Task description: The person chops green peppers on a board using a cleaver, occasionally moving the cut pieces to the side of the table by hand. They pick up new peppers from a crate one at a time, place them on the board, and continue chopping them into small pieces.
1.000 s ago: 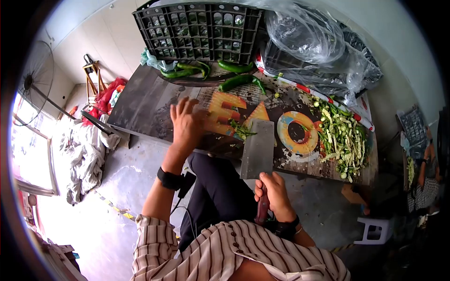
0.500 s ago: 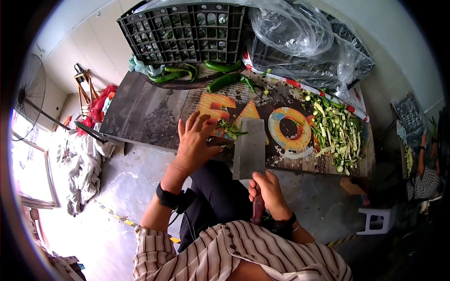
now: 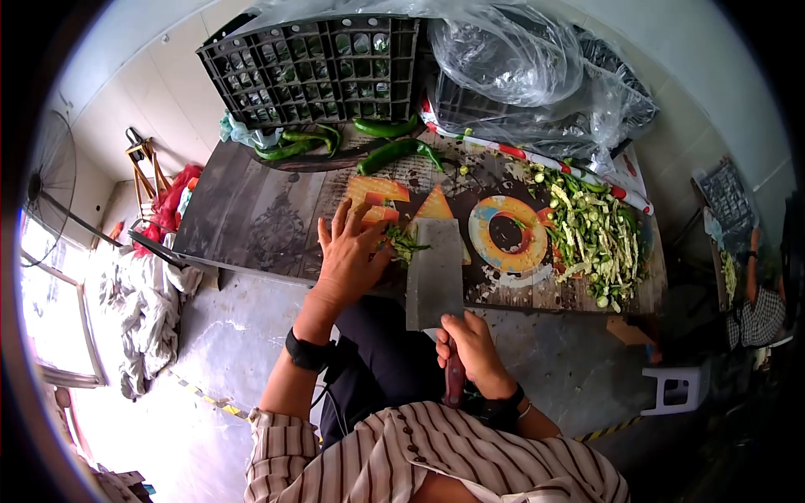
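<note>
My right hand [image 3: 472, 352] is wrapped round the dark red handle of a cleaver [image 3: 434, 277]. The broad grey blade points away from me over the table's near edge. Just left of the blade lies a small heap of cut green pepper [image 3: 405, 245]. Beside that heap is my left hand [image 3: 352, 258], palm down with fingers apart; its thumb side is close to the pieces, and contact is hard to make out. Whole green chili peppers [image 3: 394, 156] rest farther back. A large pile of sliced peppers [image 3: 594, 239] covers the table's right end.
The wood-patterned table [image 3: 222, 226] bears printed letters. At its back stand a black plastic crate [image 3: 314, 71] and another under clear plastic sheeting [image 3: 511, 54]. A white stool [image 3: 675, 390] is on the floor at right, a fan [image 3: 42, 184] at left. Another person's arm [image 3: 752, 272] shows far right.
My left hand has lowered and drawn nearer the small heap, its thumb moving in beside the pieces. The cleaver stays in my right hand. The whole view has shifted slightly.
</note>
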Available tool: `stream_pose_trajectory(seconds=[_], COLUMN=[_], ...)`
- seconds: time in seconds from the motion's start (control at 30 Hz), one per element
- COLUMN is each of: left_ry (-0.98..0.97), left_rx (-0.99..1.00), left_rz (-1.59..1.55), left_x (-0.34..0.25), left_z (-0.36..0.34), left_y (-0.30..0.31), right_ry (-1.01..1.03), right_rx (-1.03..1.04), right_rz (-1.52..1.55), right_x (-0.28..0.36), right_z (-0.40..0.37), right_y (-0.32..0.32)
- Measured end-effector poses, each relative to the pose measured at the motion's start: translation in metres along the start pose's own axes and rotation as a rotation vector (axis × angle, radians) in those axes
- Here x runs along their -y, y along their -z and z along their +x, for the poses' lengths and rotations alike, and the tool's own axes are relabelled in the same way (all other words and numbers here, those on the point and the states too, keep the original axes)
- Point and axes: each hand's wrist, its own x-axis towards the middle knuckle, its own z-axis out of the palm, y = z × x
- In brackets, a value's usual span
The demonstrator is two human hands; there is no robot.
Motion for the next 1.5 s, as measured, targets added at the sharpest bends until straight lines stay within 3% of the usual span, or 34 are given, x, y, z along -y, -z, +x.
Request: stream_pose_trajectory(seconds=[0.27,0.33,0.87,1.07,1.3,1.5], left_ry=[0.01,0.032,0.031,0.093,0.139,0.174], left_rx=[0.055,-0.045,-0.171,-0.413,-0.602,-0.564], left_rz=[-0.075,-0.112,-0.185,-0.143,0.07,0.033], left_x=[-0.007,-0.008,-0.012,0.005,0.051,0.057], left_z=[-0.007,-0.009,-0.02,-0.031,-0.006,0.002], left_y=[-0.002,-0.01,0.005,0.005,0.007,-0.003], right_ry=[-0.003,0.002,-0.034,-0.048,0.07,0.169], right_rx=[0.026,0.037,0.034,0.041,-0.084,-0.234], right_rz=[-0.044,-0.036,0.095,0.12,0.175,0.104], right_x=[-0.002,-0.002,-0.006,-0.001,0.037,0.075], right_z=[0.004,0.004,0.007,0.003,-0.028,-0.067], right_y=[-0.005,-0.008,-0.004,0.003,0.028,0.064])
